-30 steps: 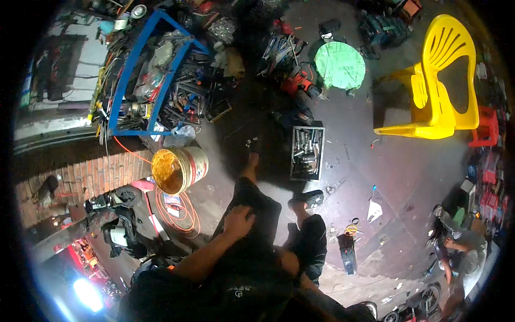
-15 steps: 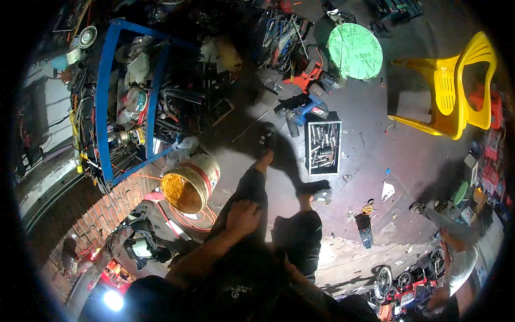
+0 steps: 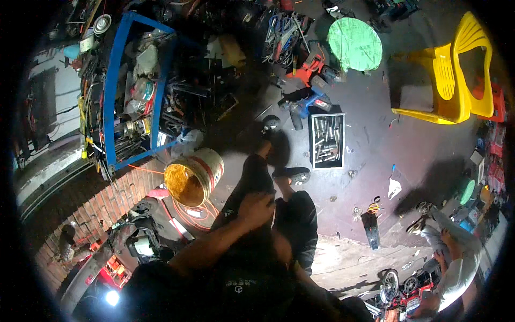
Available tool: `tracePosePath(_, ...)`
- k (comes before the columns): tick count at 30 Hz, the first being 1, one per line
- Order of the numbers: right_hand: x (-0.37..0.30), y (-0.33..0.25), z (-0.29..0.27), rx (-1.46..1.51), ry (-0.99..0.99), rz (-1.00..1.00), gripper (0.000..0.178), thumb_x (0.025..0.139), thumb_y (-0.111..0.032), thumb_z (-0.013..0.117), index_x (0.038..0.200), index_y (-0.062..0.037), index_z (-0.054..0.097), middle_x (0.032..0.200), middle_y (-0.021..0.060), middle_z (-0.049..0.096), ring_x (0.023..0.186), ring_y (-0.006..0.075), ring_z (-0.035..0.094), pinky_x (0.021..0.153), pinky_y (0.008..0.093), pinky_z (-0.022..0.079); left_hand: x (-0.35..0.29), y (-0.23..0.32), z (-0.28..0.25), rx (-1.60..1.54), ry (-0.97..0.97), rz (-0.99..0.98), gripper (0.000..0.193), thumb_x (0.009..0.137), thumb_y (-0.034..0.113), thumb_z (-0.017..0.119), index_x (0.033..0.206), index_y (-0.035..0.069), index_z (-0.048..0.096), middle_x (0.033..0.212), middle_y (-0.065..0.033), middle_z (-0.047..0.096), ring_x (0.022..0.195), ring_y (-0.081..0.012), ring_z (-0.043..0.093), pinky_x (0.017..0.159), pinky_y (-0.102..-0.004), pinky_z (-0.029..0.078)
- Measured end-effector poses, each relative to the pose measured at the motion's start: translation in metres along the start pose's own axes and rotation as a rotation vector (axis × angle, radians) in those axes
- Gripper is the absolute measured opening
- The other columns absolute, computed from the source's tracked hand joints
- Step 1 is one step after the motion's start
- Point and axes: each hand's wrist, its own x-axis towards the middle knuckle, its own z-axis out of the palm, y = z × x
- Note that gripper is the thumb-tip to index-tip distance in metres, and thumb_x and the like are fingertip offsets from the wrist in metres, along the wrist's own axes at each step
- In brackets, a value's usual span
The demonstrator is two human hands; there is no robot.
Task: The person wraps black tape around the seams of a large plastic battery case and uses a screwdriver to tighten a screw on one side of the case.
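My left hand (image 3: 256, 208) lies flat on my left thigh, on the dark shorts (image 3: 252, 177), fingers apart and holding nothing. Of my right hand I see only a patch of skin (image 3: 280, 248) low against my right thigh, too hidden to tell how its fingers are. Both legs reach down to the dark floor. The left foot wears a black sandal (image 3: 270, 127) and the right foot another black sandal (image 3: 292, 174). A tipped white bucket (image 3: 206, 166) with an orange-yellow inside is the nearest thing to my left hand.
A blue-framed rack (image 3: 112, 91) crammed with tools stands at the left, above a brick ledge (image 3: 107, 201). On the floor are a black tray of sockets (image 3: 326, 140), red and blue power tools (image 3: 311, 88), a green round stool (image 3: 354, 44), a yellow plastic chair (image 3: 456, 75) and an orange hose coil (image 3: 196, 214). Another person (image 3: 450, 257) sits at the lower right.
The view has swung a little. My right foot has stepped back in toward the left one, and my left hand has slid slightly along the thigh. The person at the lower right shows more fully.
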Motion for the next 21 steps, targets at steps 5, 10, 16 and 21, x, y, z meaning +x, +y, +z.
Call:
tracePosePath(5, 0.01, -0.042, -0.006, 0.289, 0.181, -0.073, 0.028, 0.088, -0.026, 0.057, 0.105, -0.0049, 0.065, 0.096, 0.0149, 0.066, 0.088, 0.033, 0.064, 0.078, 0.0398, 0.052, 0.011, -0.035, 0.017, -0.303, 0.007, -0.131, 0.026, 0.086, 0.024, 0.058, 0.104, 0.006, 0.065, 0.102, -0.0146, 0.065, 0.094, -0.036, 0.062, 0.084, -0.0448, 0.049)
tracePosePath(10, 0.08, -0.048, -0.018, 0.453, 0.405, -0.13, 0.024, 0.089, -0.025, 0.058, 0.1, -0.0049, 0.066, 0.089, 0.0116, 0.067, 0.085, 0.0288, 0.064, 0.076, 0.0373, 0.052, 0.057, -0.112, 0.024, -0.259, -0.026, -0.13, 0.025, 0.085, 0.025, 0.059, 0.103, 0.006, 0.063, 0.104, -0.0167, 0.065, 0.094, -0.0366, 0.061, 0.082, -0.0465, 0.049)
tracePosePath(16, 0.251, -0.069, -0.11, 0.626, 0.566, 0.238, 0.023, 0.097, -0.026, 0.053, 0.089, -0.0065, 0.064, 0.084, 0.0164, 0.064, 0.077, 0.032, 0.063, 0.06, 0.0369, 0.049, 0.128, -0.24, 0.062, -0.484, 0.087, -0.216, 0.023, 0.083, 0.01, 0.066, 0.105, 0.003, 0.062, 0.098, -0.0159, 0.063, 0.095, -0.0276, 0.061, 0.079, -0.037, 0.05)
tracePosePath(21, 0.372, -0.128, -0.227, 0.191, 0.663, -0.086, 0.028, 0.088, -0.02, 0.063, 0.108, -0.0011, 0.063, 0.093, 0.019, 0.068, 0.088, 0.0274, 0.066, 0.076, 0.0367, 0.05, 0.173, -0.241, 0.025, -0.438, 0.102, -0.11, 0.026, 0.082, 0.005, 0.067, 0.107, 0.003, 0.061, 0.1, -0.0143, 0.064, 0.093, -0.0249, 0.062, 0.077, -0.0358, 0.052)
